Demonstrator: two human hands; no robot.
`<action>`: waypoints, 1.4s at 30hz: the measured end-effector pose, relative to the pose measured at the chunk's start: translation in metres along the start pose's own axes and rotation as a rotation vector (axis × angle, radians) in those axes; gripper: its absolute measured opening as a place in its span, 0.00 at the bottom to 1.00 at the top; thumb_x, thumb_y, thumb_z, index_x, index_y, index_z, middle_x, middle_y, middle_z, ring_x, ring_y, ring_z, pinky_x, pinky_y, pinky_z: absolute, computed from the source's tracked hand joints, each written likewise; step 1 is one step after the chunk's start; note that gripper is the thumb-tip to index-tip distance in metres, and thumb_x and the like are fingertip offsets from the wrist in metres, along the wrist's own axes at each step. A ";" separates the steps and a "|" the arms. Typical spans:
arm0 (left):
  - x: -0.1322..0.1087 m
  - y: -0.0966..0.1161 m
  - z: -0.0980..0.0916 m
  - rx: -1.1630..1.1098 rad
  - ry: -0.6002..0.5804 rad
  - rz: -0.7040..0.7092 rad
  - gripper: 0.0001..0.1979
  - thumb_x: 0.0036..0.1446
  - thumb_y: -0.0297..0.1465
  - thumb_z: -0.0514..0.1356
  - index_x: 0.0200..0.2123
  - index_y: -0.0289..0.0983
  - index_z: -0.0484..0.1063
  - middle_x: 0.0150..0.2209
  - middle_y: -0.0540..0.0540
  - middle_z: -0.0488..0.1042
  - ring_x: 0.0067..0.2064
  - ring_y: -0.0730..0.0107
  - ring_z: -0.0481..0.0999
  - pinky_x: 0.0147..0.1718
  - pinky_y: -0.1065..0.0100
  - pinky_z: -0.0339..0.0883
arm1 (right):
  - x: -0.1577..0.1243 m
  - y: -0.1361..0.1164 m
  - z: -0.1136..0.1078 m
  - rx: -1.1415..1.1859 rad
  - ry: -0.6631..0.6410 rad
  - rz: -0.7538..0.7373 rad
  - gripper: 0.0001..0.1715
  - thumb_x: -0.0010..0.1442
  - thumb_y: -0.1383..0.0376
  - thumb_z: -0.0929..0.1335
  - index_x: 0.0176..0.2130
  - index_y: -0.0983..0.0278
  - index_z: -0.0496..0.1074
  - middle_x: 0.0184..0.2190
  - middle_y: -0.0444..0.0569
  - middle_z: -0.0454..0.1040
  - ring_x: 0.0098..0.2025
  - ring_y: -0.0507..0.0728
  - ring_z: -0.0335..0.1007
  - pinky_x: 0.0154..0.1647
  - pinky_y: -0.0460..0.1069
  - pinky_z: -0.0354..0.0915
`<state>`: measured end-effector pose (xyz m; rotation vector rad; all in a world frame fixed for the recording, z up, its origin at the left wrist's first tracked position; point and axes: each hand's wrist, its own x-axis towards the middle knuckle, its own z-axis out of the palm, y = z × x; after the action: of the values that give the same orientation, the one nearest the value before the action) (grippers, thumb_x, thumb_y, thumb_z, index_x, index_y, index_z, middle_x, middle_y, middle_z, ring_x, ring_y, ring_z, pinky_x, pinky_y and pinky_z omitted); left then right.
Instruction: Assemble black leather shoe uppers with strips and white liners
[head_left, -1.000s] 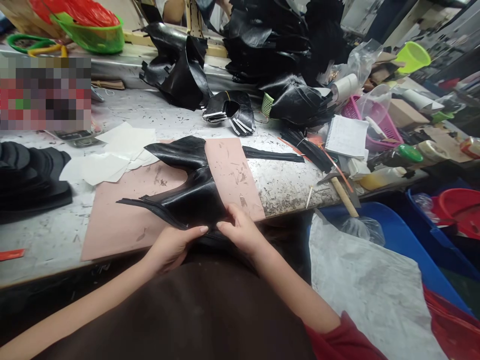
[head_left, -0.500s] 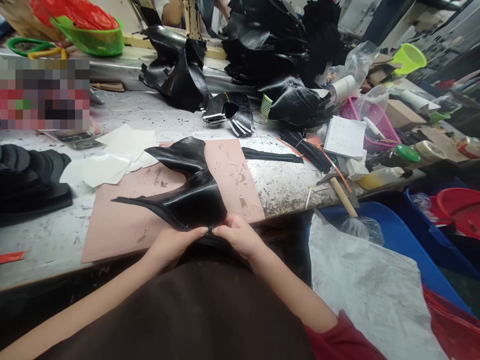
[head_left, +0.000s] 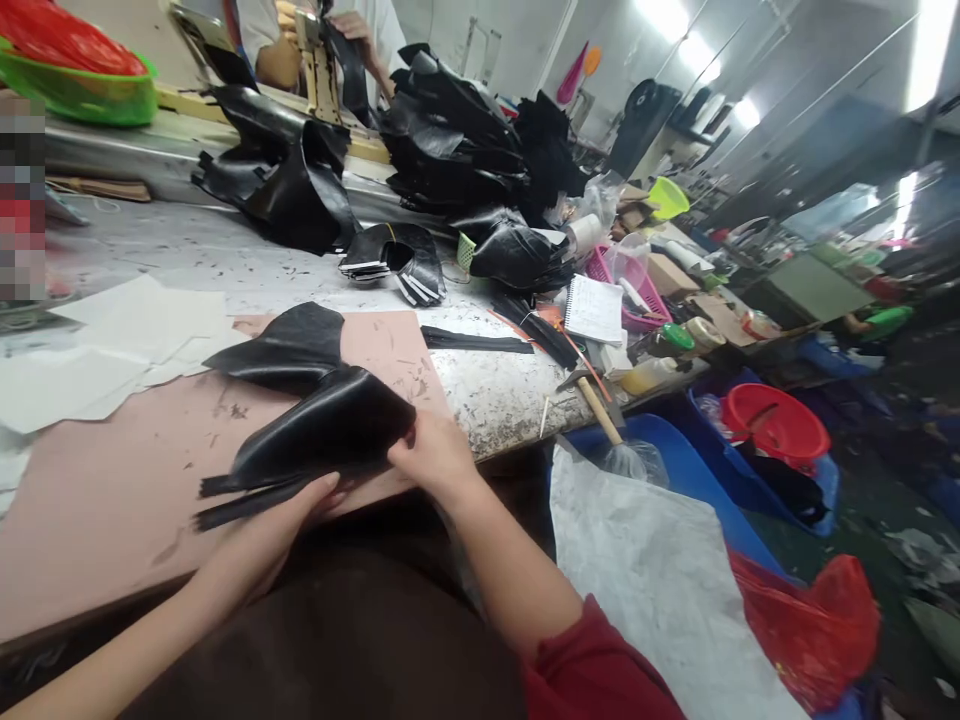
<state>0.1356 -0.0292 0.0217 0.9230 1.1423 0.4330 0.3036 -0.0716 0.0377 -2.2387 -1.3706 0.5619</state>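
A glossy black leather piece, perhaps a boot upper, lies partly folded over a pink board at the table's front edge. My right hand pinches its right end between thumb and fingers. Along the near edge, my left hand grips the leather, thumb on top and fingers mostly hidden below. Two narrow black strips stick out to the left beside my left hand. White paper-like sheets lie at the board's far left, close to the leather.
Black leather bundles and a tall black stack stand at the back. To the right are a notebook, a hammer and a pink basket. Blue bins sit below the table. Another person's hand shows behind.
The view has swung right. My hands have moved apart, the left sliding left along the leather's near edge. The leather now lies flatter, with its strip ends closer to my left hand.
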 end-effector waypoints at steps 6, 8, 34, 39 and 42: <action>0.003 -0.008 -0.011 0.348 -0.332 -0.187 0.27 0.46 0.55 0.51 0.19 0.37 0.71 0.22 0.43 0.76 0.24 0.63 0.76 0.23 0.67 0.70 | 0.020 0.060 -0.041 -0.040 0.143 0.102 0.18 0.49 0.64 0.66 0.42 0.64 0.67 0.39 0.52 0.70 0.41 0.58 0.67 0.39 0.51 0.62; -0.007 -0.010 -0.021 0.491 -0.427 0.044 0.29 0.47 0.56 0.47 0.24 0.39 0.74 0.28 0.43 0.78 0.31 0.60 0.77 0.30 0.67 0.70 | 0.015 0.090 -0.060 -0.085 0.306 0.347 0.19 0.53 0.62 0.65 0.43 0.69 0.66 0.42 0.60 0.67 0.46 0.62 0.64 0.42 0.53 0.61; -0.031 -0.001 0.007 1.741 -0.429 0.844 0.14 0.46 0.19 0.48 0.32 0.37 0.68 0.57 0.37 0.62 0.26 0.67 0.75 0.24 0.67 0.66 | -0.055 0.029 0.009 0.261 0.076 -0.378 0.12 0.60 0.65 0.58 0.31 0.64 0.67 0.26 0.48 0.72 0.29 0.53 0.67 0.32 0.47 0.62; -0.031 0.001 0.006 1.799 -0.464 0.860 0.13 0.45 0.19 0.48 0.31 0.36 0.68 0.58 0.36 0.60 0.21 0.69 0.73 0.18 0.68 0.62 | -0.054 0.025 0.011 0.210 0.073 -0.394 0.14 0.60 0.66 0.57 0.30 0.64 0.68 0.27 0.50 0.73 0.30 0.53 0.68 0.33 0.47 0.62; -0.030 -0.004 0.002 1.754 -0.452 0.869 0.14 0.44 0.18 0.48 0.31 0.36 0.68 0.59 0.37 0.58 0.22 0.70 0.72 0.18 0.68 0.60 | -0.054 0.023 0.012 0.189 0.061 -0.361 0.14 0.61 0.65 0.57 0.31 0.63 0.69 0.27 0.50 0.73 0.30 0.53 0.68 0.34 0.47 0.62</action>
<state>0.1253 -0.0533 0.0364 2.8910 0.3900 -0.2709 0.2908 -0.1273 0.0201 -1.7899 -1.5708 0.4695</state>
